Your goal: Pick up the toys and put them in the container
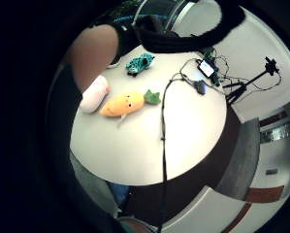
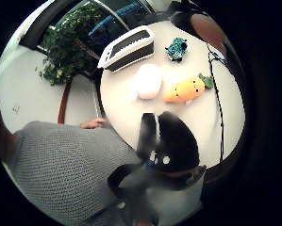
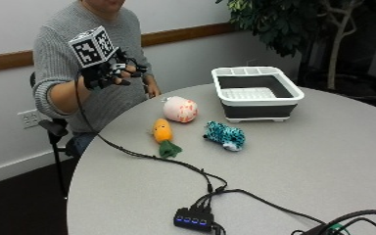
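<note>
My gloved right hand (image 3: 117, 72) hangs in the air over the table's near-left edge, fingers relaxed and holding nothing. Below and to its right, three soft toys lie on the round grey table (image 3: 305, 161): a pink-and-white round plush (image 3: 180, 108), an orange carrot plush (image 3: 163, 131) with green leaves, and a teal spotted plush (image 3: 225, 134). A white-rimmed container (image 3: 292, 92) with dark walls stands behind them. The palm views look down on the carrot (image 1: 121, 104) (image 2: 185, 90), the pink plush (image 1: 94, 94) (image 2: 148, 81), the teal plush (image 1: 139, 63) (image 2: 177, 48) and the container (image 2: 128, 47).
A black cable runs from the glove across the table to a small hub (image 3: 193, 217) with blue lights near the front edge. The person's bare left hand (image 3: 152, 90) rests at the table's edge. A potted plant (image 3: 292, 24) stands behind the container.
</note>
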{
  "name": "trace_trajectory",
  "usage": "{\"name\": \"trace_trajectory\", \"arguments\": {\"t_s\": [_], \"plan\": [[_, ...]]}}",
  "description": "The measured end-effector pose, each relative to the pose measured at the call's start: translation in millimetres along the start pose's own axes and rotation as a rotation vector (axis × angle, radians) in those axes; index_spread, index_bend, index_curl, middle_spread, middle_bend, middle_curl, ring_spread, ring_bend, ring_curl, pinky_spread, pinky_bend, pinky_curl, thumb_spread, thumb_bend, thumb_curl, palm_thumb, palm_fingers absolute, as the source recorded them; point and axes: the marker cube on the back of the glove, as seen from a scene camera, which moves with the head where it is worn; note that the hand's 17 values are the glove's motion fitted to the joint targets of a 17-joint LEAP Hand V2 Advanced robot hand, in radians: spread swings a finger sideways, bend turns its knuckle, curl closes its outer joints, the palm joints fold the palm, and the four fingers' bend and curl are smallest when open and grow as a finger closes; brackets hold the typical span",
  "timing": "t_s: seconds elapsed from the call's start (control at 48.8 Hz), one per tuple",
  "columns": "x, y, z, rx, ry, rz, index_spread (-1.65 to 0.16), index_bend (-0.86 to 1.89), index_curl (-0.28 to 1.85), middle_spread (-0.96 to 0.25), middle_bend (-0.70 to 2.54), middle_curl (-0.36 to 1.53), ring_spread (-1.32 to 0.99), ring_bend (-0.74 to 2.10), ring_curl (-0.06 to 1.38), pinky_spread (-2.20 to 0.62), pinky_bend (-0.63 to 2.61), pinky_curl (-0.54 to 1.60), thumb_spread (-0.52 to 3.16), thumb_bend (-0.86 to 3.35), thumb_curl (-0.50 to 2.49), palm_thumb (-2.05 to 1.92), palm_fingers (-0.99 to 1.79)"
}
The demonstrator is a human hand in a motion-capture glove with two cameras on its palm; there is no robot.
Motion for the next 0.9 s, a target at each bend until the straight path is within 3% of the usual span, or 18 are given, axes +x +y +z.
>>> {"name": "trace_trajectory", "arguments": {"t_s": [0.246,0.595,0.697,0.903], "plan": [[-1,0,2,-0.021,0.012,0.013,-0.29,0.32,0.17,-0.17,0.17,0.09,-0.14,0.19,0.05,0.03,0.6,0.2,1.13,0.08,0.1,0.06,0.21],[-4,-31,16,-0.065,0.03,0.006,-0.34,0.32,0.26,-0.2,0.18,0.16,-0.18,0.2,0.11,0.04,0.64,0.25,1.44,0.06,0.19,0.03,0.16],[-5,-71,22,-0.077,-0.007,-0.011,-0.35,0.3,0.27,-0.2,0.18,0.18,-0.19,0.21,0.12,0.04,0.65,0.26,1.46,0.05,0.21,0.03,0.16],[13,-213,47,-0.128,-0.033,-0.017,-0.36,0.2,0.29,-0.2,0.13,0.19,-0.2,0.27,0.17,0.03,0.75,0.31,1.47,0.02,0.24,0.0,0.06]]}}
